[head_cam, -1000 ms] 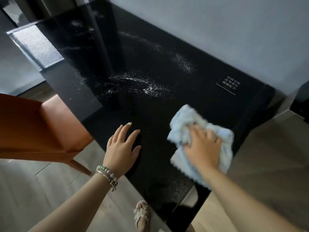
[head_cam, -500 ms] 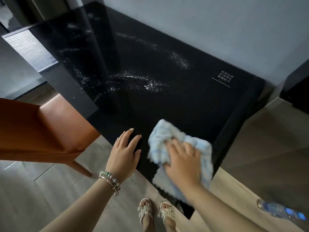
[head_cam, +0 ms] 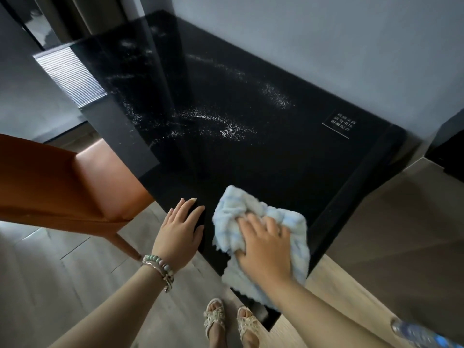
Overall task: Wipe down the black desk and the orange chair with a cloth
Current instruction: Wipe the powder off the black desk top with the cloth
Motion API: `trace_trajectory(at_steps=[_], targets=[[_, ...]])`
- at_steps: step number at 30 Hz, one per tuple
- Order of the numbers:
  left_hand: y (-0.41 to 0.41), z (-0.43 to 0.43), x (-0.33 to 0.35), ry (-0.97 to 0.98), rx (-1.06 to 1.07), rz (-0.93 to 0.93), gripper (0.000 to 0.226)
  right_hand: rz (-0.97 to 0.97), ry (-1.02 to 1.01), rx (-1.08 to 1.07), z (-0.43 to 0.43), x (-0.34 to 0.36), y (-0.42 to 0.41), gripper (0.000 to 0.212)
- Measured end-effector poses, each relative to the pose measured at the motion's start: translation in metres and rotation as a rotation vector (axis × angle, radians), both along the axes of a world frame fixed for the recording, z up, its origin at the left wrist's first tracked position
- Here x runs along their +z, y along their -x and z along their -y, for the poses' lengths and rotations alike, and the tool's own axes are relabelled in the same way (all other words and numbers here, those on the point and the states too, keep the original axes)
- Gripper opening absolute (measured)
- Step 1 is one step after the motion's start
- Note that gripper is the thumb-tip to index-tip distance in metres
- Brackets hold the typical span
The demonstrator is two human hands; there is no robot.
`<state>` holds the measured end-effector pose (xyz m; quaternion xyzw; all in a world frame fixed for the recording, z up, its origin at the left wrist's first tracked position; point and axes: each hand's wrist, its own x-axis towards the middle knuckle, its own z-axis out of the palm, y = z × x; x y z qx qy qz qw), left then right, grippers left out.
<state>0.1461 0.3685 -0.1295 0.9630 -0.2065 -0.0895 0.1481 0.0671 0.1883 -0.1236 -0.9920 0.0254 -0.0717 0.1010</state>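
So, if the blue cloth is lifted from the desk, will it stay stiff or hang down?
Probably floppy: the cloth bunches into folds under the right hand. Its fluffy pile should grip, not slide, on the glossy desk.

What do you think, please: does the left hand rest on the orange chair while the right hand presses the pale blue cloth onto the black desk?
No: the head view shows the left hand flat on the glossy black desk, not the orange padded chair. The right hand presses the pale blue fluffy cloth.
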Motion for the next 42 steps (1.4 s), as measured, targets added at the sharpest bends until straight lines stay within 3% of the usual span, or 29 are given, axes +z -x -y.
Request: trace_trajectory(at_steps=[2, 4, 8, 11, 12, 15, 17, 22, 24, 26, 28, 31, 33, 38, 40, 42], targets=[[0.0, 0.001, -0.001, -0.028, 0.011, -0.018, 0.049, 0.016, 0.055, 0.157, 0.006, 0.001, 0.001, 0.049], [-0.001, 0.003, 0.0, -0.056, 0.004, -0.029, 0.05, -0.036, 0.125, 0.129, 0.044, 0.003, -0.01, 0.044], [0.002, 0.014, 0.004, -0.054, 0.056, -0.045, 0.051, -0.072, 0.038, -0.292, 0.122, 0.011, -0.026, 0.035], [0.004, 0.023, 0.004, -0.078, 0.11, -0.046, 0.051, -0.123, -0.04, -0.421, 0.109, 0.011, -0.023, 0.042], [0.005, 0.025, 0.003, -0.078, 0.123, -0.048, 0.051, -0.12, -0.036, -0.375, 0.093, 0.008, -0.016, 0.045], [0.005, 0.026, 0.003, -0.085, 0.138, -0.045, 0.051, 0.017, 0.104, 0.021, 0.06, -0.003, 0.013, 0.049], [0.004, 0.024, 0.005, -0.084, 0.126, -0.046, 0.052, 0.033, 0.126, 0.098, 0.079, -0.004, 0.017, 0.047], [0.004, 0.037, 0.015, -0.026, 0.041, 0.049, 0.054, -0.092, 0.029, -0.499, 0.165, 0.01, -0.006, 0.025], [0.002, 0.047, 0.019, -0.009, -0.038, 0.079, 0.055, -0.021, -0.1, -0.741, 0.189, 0.025, -0.013, 0.019], [-0.002, 0.058, 0.019, -0.025, -0.112, 0.077, 0.056, 0.112, -0.143, -0.82, 0.197, 0.035, -0.016, 0.014], [-0.007, 0.067, 0.017, -0.041, -0.19, 0.064, 0.057, 0.208, -0.163, -0.642, 0.177, 0.036, -0.018, 0.008], [-0.012, 0.08, 0.011, -0.059, -0.292, 0.043, 0.057, -0.101, -0.009, -0.225, 0.114, 0.017, -0.009, 0.052], [-0.014, 0.087, 0.009, -0.084, -0.342, 0.04, 0.059, -0.193, 0.122, -0.162, 0.102, 0.001, -0.001, 0.06], [-0.021, 0.095, 0.01, -0.101, -0.399, 0.033, 0.063, -0.243, -0.053, -0.682, 0.171, 0.009, -0.034, 0.05], [-0.025, 0.095, 0.011, -0.096, -0.407, 0.041, 0.063, -0.118, -0.196, -0.971, 0.191, 0.02, -0.04, 0.044], [-0.029, 0.096, 0.011, -0.081, -0.405, 0.028, 0.063, 0.04, -0.198, -1.009, 0.185, 0.027, -0.038, 0.036]])
